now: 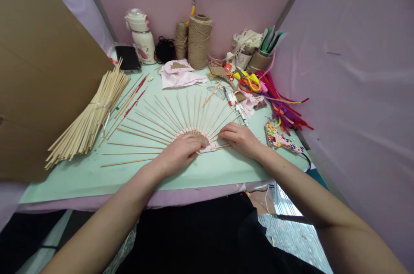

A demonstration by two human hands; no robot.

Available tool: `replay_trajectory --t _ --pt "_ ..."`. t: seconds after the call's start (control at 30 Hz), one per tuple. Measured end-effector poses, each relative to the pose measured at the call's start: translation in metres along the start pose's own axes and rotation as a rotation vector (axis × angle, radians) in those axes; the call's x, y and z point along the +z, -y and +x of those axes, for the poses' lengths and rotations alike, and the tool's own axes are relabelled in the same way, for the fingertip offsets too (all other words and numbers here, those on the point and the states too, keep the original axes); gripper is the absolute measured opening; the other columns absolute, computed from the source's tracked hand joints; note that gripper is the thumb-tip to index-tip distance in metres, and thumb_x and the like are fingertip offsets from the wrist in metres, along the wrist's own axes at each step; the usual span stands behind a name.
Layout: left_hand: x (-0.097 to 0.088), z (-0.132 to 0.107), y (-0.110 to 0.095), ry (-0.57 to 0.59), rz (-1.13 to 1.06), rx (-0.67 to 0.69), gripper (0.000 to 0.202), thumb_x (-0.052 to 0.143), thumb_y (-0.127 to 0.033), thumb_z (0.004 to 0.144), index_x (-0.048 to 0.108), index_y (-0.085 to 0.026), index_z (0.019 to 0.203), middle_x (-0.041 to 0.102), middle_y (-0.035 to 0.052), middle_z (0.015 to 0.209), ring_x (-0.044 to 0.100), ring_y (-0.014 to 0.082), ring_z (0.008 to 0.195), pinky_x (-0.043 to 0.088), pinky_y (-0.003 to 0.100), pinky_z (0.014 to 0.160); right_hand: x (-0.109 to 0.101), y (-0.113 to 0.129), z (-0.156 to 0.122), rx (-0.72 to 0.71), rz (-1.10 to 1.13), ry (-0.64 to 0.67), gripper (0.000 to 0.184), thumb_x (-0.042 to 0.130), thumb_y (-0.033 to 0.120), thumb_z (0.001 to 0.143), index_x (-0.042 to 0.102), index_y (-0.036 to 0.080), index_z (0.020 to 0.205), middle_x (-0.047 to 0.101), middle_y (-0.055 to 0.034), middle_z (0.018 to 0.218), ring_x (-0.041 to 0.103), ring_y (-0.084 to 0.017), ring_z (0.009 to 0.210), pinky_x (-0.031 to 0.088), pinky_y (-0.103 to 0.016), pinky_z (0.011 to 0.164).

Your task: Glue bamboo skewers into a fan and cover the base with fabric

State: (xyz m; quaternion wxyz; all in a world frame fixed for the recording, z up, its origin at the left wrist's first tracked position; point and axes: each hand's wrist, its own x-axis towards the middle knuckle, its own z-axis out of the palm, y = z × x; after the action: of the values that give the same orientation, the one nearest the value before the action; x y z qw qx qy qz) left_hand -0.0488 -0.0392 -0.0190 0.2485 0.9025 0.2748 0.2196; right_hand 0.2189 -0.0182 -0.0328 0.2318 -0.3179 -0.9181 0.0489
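A fan-shaped frame of thin wooden sticks [152, 121] lies spread on the green tabletop. The sticks' inner ends meet at a half-round cardboard base [201, 137] edged with pink-and-white fabric. My left hand [183, 152] rests over the left part of this base, its fingers bent and pressing on it, hiding some stick ends. At the base's right side, my right hand [241, 138] has its fingers drawn together on a stick [223, 147]; the fingertips are partly hidden. A marker pen [241, 114] lies just beyond the right hand.
A tied bundle of sticks [87, 114] leans by a large cardboard sheet [45, 71] on the left. Twine spools [199, 41], a white bottle [143, 43] and pink fabric [183, 78] stand or lie behind. Scissors [250, 82], pipe cleaners [284, 101] and a floral glue gun [283, 139] lie right.
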Motion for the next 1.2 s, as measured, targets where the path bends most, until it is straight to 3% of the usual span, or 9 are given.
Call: replay_trajectory --t 0.4,0.97,1.2 --pt "0.000 0.000 0.000 0.004 0.001 -0.007 0.033 0.045 -0.001 0.083 0.066 -0.020 0.100 0.070 0.0048 0.120 0.059 0.0187 0.118 0.045 0.038 0.103 0.001 -0.001 0.000 -0.023 -0.032 0.001 0.029 0.042 0.008 0.094 0.069 0.020 0.093 0.070 -0.0070 0.090 0.060 -0.018 0.084 0.048 -0.029 0.070" --pt "0.001 -0.001 -0.002 -0.013 -0.003 0.011 0.035 0.045 0.000 0.081 0.066 -0.019 0.101 0.069 0.0053 0.119 0.058 0.0189 0.118 0.044 0.038 0.103 0.002 0.007 0.005 0.063 0.116 -0.036 0.018 0.050 0.021 0.096 0.068 0.023 0.091 0.068 -0.0084 0.090 0.060 -0.022 0.089 0.050 -0.039 0.079" --pt "0.000 -0.001 -0.006 -0.013 0.040 0.012 0.032 0.045 -0.002 0.084 0.065 -0.019 0.103 0.068 0.0055 0.122 0.056 0.0191 0.119 0.043 0.039 0.103 -0.010 0.006 0.008 0.040 0.084 -0.037 0.018 0.051 0.025 0.097 0.068 0.023 0.104 0.069 -0.0102 0.101 0.059 -0.023 0.097 0.050 -0.042 0.085"
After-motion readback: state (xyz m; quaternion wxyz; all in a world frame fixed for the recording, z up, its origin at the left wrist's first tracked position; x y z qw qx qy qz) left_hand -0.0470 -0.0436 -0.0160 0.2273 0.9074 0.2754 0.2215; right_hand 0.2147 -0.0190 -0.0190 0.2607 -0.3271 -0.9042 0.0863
